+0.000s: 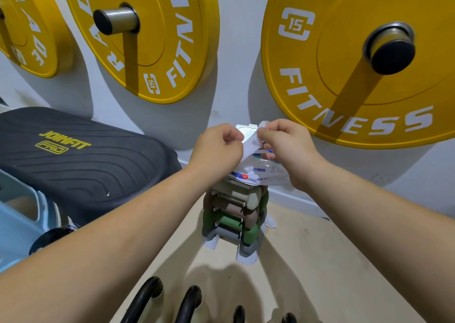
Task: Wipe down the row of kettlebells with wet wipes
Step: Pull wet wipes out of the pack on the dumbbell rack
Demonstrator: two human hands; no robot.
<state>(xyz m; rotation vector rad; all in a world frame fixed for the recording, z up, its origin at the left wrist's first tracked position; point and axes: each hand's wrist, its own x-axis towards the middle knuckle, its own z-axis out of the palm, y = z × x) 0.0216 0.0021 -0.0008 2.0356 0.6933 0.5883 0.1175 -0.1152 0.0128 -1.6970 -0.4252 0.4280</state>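
A white pack of wet wipes (264, 171) with blue and red print lies on top of a small dumbbell rack, its lid (247, 132) flipped up. A white wet wipe (251, 145) stands out of the pack. My left hand (216, 150) and my right hand (285, 148) both pinch this wipe from either side, just above the pack. Black kettlebell handles (145, 300) show at the bottom edge of the view, with several in a row; the kettlebell bodies are out of frame.
The dumbbell rack (234, 221) holds cream, brown, green and grey dumbbells on the beige floor. Yellow weight plates (160, 52) hang on pegs on the white wall ahead. A black padded bench (81, 160) and a pale blue frame stand at the left.
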